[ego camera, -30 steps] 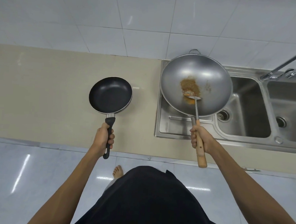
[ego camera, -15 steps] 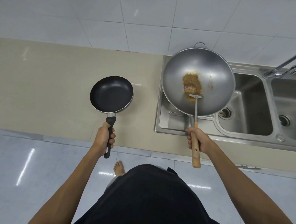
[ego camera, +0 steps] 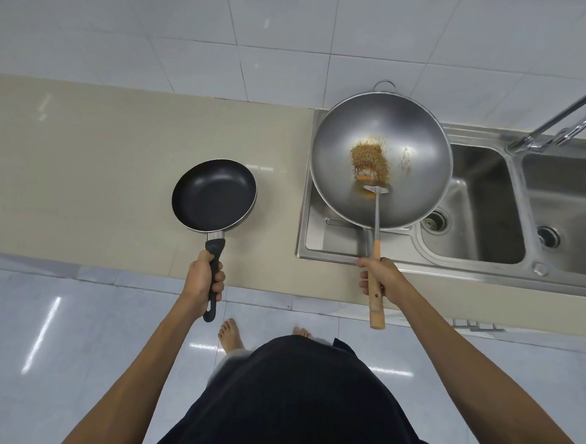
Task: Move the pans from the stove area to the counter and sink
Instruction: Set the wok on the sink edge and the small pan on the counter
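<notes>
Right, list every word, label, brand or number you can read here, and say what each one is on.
None: no readable text shows in this view.
Black non-stick frying pan in the left hand: no marking visible.
Large steel wok, held with the wooden-handled metal spatula by the right hand: no marking visible.
Stainless double sink, beige counter and white wall tiles: plain.

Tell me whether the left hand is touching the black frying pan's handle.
Touching. The head view shows the left hand wrapped around the black frying pan handle.
</notes>
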Demonstrator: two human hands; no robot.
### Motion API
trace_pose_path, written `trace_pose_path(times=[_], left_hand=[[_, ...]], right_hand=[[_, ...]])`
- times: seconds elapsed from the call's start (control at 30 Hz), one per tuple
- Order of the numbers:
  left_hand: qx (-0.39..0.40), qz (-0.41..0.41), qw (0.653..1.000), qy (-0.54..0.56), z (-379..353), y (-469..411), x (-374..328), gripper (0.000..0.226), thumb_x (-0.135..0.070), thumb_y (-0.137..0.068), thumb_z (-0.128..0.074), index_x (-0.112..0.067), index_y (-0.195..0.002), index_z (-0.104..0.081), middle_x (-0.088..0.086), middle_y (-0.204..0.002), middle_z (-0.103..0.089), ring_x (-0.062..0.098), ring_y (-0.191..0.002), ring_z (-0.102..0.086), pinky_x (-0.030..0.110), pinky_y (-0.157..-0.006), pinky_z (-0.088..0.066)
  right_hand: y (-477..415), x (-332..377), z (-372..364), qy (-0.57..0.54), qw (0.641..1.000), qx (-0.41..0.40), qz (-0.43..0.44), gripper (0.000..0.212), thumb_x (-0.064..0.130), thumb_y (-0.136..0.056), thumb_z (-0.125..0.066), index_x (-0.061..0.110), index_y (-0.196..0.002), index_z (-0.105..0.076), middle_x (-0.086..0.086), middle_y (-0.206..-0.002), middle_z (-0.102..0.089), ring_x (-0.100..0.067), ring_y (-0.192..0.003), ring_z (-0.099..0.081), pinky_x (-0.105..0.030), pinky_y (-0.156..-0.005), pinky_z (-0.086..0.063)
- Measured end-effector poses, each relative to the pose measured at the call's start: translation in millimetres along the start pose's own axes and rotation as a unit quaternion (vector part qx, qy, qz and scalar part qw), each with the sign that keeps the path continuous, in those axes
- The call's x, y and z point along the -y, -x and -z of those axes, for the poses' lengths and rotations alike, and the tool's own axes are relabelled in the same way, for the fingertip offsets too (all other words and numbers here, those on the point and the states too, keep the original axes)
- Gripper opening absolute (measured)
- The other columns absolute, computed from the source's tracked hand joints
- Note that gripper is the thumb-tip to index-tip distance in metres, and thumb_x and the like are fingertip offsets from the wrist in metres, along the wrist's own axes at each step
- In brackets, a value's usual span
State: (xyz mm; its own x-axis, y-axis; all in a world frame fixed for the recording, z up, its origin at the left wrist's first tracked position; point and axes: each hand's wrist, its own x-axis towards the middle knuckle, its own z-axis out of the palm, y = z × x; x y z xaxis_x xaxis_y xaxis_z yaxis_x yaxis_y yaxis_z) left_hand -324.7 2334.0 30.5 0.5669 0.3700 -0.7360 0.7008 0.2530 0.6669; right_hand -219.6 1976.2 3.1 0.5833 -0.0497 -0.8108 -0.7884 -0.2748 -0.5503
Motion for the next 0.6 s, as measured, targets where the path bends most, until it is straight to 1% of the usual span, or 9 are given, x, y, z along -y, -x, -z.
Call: trace_pose_path(times=[0.07,0.13,0.23,0.3,0.37,0.43,0.47,0.53,0.6], left_hand=[[0.001,-0.003,1.0,0.001,-2.4,2.1,0.2,0.031,-0.03,-0.096,-0.033,-0.014,-0.073,-0.046,-0.003,-0.048,-0.042,0.011,-0.037,-0.034,0.022,-0.037,-0.034],[0.002,-0.007,1.0,-0.001,-3.6,2.7,-0.7,0.031,-0.03,-0.096,-0.033,-0.014,-0.073,-0.046,-0.003,-0.048,-0.043,0.011,-0.037,-0.034,0.023,-0.037,-0.034],[0.006,-0.013,1.0,-0.006,-4.8,2.0,-1.8,0.032,-0.03,-0.097,-0.033,-0.014,-0.073,-0.047,-0.002,-0.048,-0.043,0.012,-0.037,-0.034,0.023,-0.038,-0.034],[0.007,-0.02,1.0,-0.002,-5.1,1.5,-2.7,0.033,-0.029,-0.097,-0.032,-0.014,-0.072,-0.046,-0.002,-0.049,-0.043,0.012,-0.038,-0.034,0.023,-0.038,-0.034],[0.01,-0.029,1.0,0.008,-5.0,1.4,-4.4,0.032,-0.028,-0.098,-0.032,-0.014,-0.072,-0.046,-0.002,-0.049,-0.042,0.012,-0.038,-0.034,0.024,-0.038,-0.035],[0.008,-0.038,0.999,0.012,-3.3,0.1,-9.3,0.032,-0.028,-0.098,-0.032,-0.014,-0.073,-0.045,-0.001,-0.05,-0.042,0.013,-0.039,-0.034,0.025,-0.038,-0.035],[0.003,-0.042,0.999,0.011,-1.7,-1.6,-12.6,0.032,-0.028,-0.098,-0.032,-0.014,-0.073,-0.045,-0.001,-0.05,-0.042,0.013,-0.04,-0.034,0.026,-0.039,-0.035],[-0.005,-0.051,0.999,0.012,4.0,-7.0,-21.3,0.03,-0.027,-0.096,-0.032,-0.014,-0.072,-0.045,0.0,-0.05,-0.041,0.014,-0.04,-0.034,0.025,-0.038,-0.034],[-0.008,-0.057,0.998,0.008,10.9,-16.2,-32.0,0.029,-0.027,-0.094,-0.033,-0.014,-0.071,-0.044,-0.001,-0.049,-0.041,0.015,-0.039,-0.033,0.024,-0.037,-0.033]], right_hand=[[0.0,-1.7,0.7,0.022,1.0,-0.018,0.014,0.028,0.023,-0.09,-0.071,0.005,-0.108,-0.058,-0.014,-0.088,-0.062,-0.025,-0.069,-0.063,-0.037,-0.063,-0.056],[-0.6,-3.8,2.2,0.037,0.999,-0.022,0.024,0.031,0.024,-0.091,-0.07,0.005,-0.112,-0.057,-0.013,-0.09,-0.063,-0.026,-0.074,-0.064,-0.037,-0.066,-0.055],[-1.0,-6.8,4.3,0.065,0.997,-0.022,0.032,0.034,0.027,-0.092,-0.069,0.007,-0.115,-0.054,-0.015,-0.094,-0.065,-0.028,-0.082,-0.065,-0.047,-0.081,-0.056],[-1.1,-7.0,4.8,0.082,0.996,-0.031,0.035,0.038,0.03,-0.092,-0.069,0.009,-0.117,-0.051,-0.015,-0.101,-0.065,-0.03,-0.09,-0.067,-0.05,-0.087,-0.055],[-1.5,-6.5,5.8,0.105,0.993,-0.042,0.039,0.043,0.034,-0.091,-0.07,0.01,-0.118,-0.048,-0.014,-0.108,-0.063,-0.028,-0.095,-0.065,-0.051,-0.088,-0.055],[-2.2,-4.7,7.6,0.118,0.991,-0.054,0.04,0.047,0.037,-0.089,-0.072,0.011,-0.117,-0.045,-0.012,-0.109,-0.059,-0.022,-0.09,-0.059,-0.051,-0.086,-0.054],[-2.3,-2.9,8.6,0.121,0.99,-0.061,0.039,0.05,0.038,-0.087,-0.073,0.011,-0.118,-0.043,-0.012,-0.109,-0.058,-0.022,-0.089,-0.058,-0.051,-0.086,-0.054],[-1.1,1.5,8.9,0.126,0.989,-0.071,0.034,0.056,0.038,-0.086,-0.074,0.01,-0.12,-0.04,-0.012,-0.111,-0.057,-0.026,-0.094,-0.059,-0.049,-0.083,-0.054],[0.6,6.5,7.0,0.127,0.988,-0.08,0.027,0.062,0.038,-0.086,-0.074,0.01,-0.126,-0.037,-0.013,-0.117,-0.056,-0.03,-0.103,-0.059,-0.042,-0.077,-0.052]])
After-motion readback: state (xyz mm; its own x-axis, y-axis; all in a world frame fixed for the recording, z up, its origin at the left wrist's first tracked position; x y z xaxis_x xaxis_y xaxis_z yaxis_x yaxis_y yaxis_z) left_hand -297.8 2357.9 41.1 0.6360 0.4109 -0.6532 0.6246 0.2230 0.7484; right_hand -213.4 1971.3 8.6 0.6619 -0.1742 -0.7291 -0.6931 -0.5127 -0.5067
